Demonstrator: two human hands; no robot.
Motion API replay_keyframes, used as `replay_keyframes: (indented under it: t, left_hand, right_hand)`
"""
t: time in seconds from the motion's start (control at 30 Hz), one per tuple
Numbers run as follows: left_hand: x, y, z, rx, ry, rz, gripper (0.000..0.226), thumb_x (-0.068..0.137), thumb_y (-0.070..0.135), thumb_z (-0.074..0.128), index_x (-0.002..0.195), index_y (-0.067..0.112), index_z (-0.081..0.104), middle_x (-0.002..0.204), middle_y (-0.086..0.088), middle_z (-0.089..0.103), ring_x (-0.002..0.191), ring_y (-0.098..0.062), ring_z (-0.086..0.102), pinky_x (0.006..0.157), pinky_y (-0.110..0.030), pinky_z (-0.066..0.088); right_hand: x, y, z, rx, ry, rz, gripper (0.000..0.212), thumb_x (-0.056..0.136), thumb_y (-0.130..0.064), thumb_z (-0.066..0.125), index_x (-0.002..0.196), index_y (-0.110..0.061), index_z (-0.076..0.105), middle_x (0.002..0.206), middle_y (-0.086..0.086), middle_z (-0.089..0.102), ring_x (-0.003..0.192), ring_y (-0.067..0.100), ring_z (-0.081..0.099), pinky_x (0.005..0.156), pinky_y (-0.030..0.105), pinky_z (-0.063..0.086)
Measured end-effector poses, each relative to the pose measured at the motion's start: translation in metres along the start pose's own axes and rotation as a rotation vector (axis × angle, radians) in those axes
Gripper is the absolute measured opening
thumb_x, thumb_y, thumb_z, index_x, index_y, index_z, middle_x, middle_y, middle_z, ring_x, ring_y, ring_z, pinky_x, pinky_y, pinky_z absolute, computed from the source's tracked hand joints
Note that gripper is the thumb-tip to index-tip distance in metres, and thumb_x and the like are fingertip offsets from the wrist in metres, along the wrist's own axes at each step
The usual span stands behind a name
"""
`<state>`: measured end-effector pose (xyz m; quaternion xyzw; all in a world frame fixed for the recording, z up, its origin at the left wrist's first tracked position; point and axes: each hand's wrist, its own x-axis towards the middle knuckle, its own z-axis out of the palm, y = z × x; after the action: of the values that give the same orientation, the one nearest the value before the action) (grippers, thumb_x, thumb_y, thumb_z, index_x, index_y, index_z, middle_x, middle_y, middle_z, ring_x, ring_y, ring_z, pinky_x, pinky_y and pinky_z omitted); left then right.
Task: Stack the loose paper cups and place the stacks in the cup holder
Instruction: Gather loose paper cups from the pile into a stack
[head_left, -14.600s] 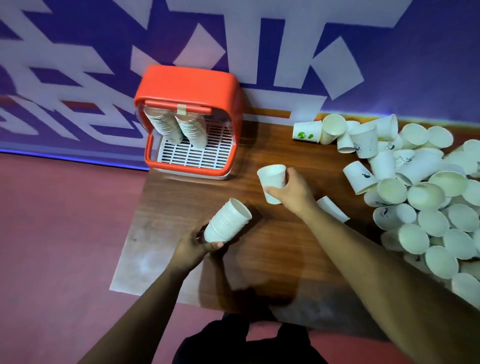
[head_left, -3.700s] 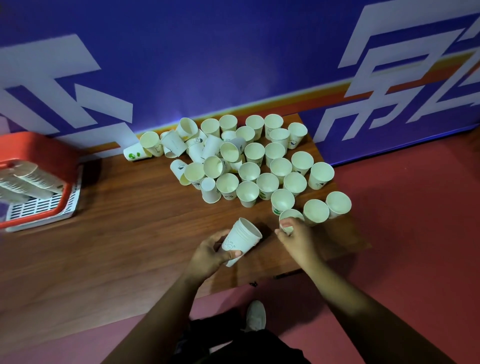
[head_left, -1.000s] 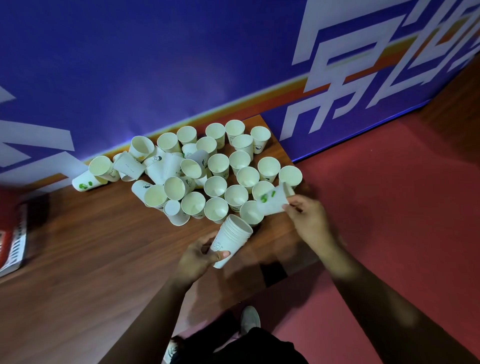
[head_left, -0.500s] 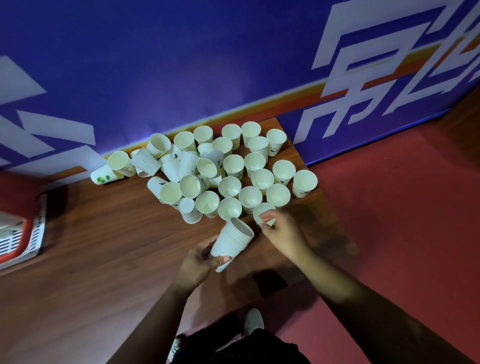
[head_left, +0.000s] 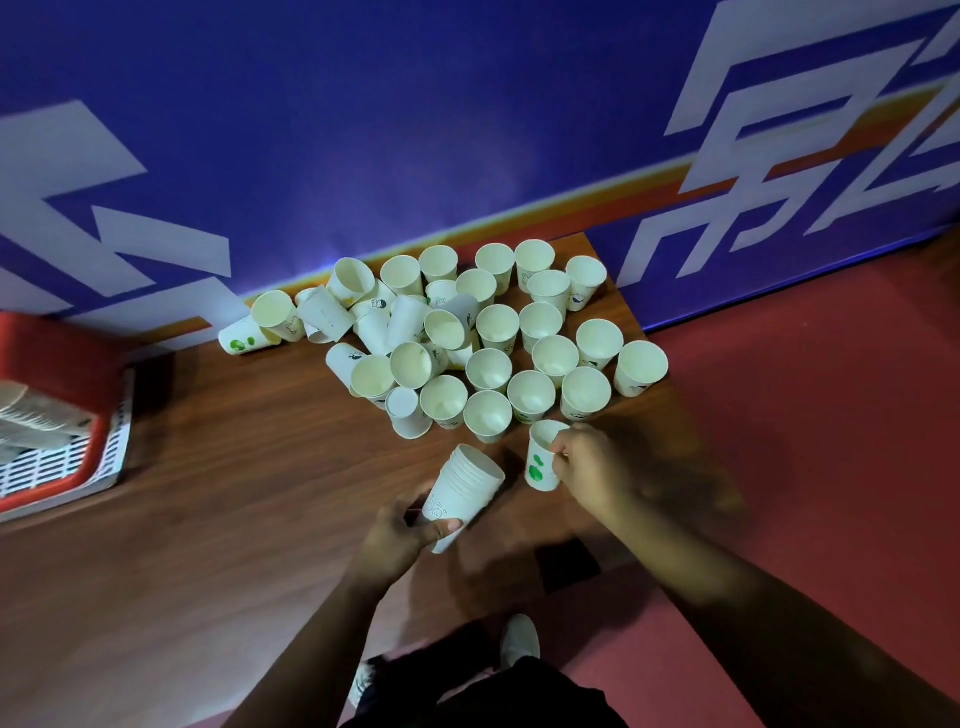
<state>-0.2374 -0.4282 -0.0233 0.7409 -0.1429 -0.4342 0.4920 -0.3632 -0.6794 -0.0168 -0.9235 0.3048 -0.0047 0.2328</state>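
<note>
White nested paper cup stack (head_left: 464, 491) tilts mouth-rightward in our left hand (head_left: 397, 538), fingers curled round its base, ready for the green-spotted paper cup (head_left: 539, 464) our right hand (head_left: 589, 470) pinches by the rim; red plastic cup holder (head_left: 54, 358) sits far left

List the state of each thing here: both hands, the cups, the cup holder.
left hand: grips the stack of cups.
stack of cups: nested, tilted, open end up.
right hand: holds a single cup.
single cup: mouth up, apart from the stack.
loose cups: on the table, most upright, several on their sides.
cup holder: holds stacks, partly out of frame.
</note>
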Motion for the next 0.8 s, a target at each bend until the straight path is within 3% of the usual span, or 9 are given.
replay_keyframes:
  t: [0.1,0.2,0.43,0.53,0.63,0.73,0.8]
  left_hand:
    - [0.001,-0.001,-0.001,0.002,0.001,-0.005,0.052,0.079,0.01,0.083,0.128,0.015,0.066,0.117,-0.001,0.074,0.107,-0.017,0.071,0.081,-0.023,0.056]
    - [0.003,0.001,0.0,0.001,-0.003,0.001,0.053,0.078,0.007,0.083,0.127,0.014,0.066,0.115,0.0,0.075,0.107,-0.016,0.071,0.079,-0.019,0.055]
    - [0.004,0.017,0.002,-0.057,-0.029,0.071,0.054,0.077,-0.008,0.078,0.124,0.018,0.065,0.117,0.008,0.074,0.107,-0.008,0.07,0.084,-0.019,0.054]
    - [0.0,0.012,-0.007,-0.069,0.015,0.069,0.055,0.075,-0.008,0.08,0.121,0.019,0.066,0.114,0.007,0.075,0.106,-0.008,0.069,0.083,-0.017,0.053]
    - [-0.007,0.002,-0.021,-0.1,0.071,0.042,0.056,0.076,-0.005,0.08,0.126,0.015,0.065,0.117,0.002,0.074,0.106,-0.007,0.07,0.081,-0.016,0.053]
    - [-0.013,-0.009,-0.037,-0.108,0.109,0.006,0.055,0.076,-0.001,0.082,0.125,0.017,0.065,0.115,0.002,0.074,0.104,-0.007,0.07,0.077,-0.016,0.054]
    - [-0.017,-0.016,-0.048,-0.119,0.121,-0.008,0.055,0.076,0.0,0.082,0.125,0.018,0.066,0.115,0.002,0.074,0.105,-0.009,0.07,0.076,-0.016,0.054]
  right_hand:
    - [-0.004,-0.014,-0.021,0.359,0.134,0.065,0.005,0.079,-0.008,0.07,0.083,-0.01,0.07,0.081,0.001,0.07,0.074,0.012,0.063,0.068,0.025,0.051]
    - [-0.004,-0.035,-0.034,0.645,0.09,0.09,0.007,0.079,-0.005,0.071,0.084,-0.009,0.071,0.075,-0.006,0.068,0.07,0.004,0.062,0.066,0.013,0.046]
    - [-0.008,-0.07,-0.018,0.596,-0.155,-0.052,0.009,0.084,-0.007,0.068,0.091,-0.009,0.073,0.084,-0.005,0.07,0.074,0.004,0.062,0.069,0.011,0.044]
    - [-0.01,-0.079,-0.005,0.627,-0.223,-0.066,0.013,0.086,-0.008,0.064,0.095,-0.01,0.073,0.077,-0.016,0.067,0.068,-0.005,0.06,0.069,0.013,0.045]
    - [0.002,-0.08,0.001,0.692,-0.161,0.013,0.015,0.086,-0.005,0.063,0.098,-0.009,0.071,0.085,-0.01,0.068,0.074,-0.003,0.061,0.071,0.016,0.044]
    - [0.019,-0.074,0.017,0.429,0.022,-0.036,0.021,0.082,-0.007,0.069,0.103,-0.004,0.069,0.102,0.01,0.067,0.089,0.019,0.064,0.078,0.021,0.045]
    - [0.03,-0.071,0.03,0.252,0.047,-0.077,0.03,0.081,-0.009,0.07,0.11,-0.001,0.067,0.109,0.016,0.064,0.096,0.029,0.064,0.083,0.03,0.049]
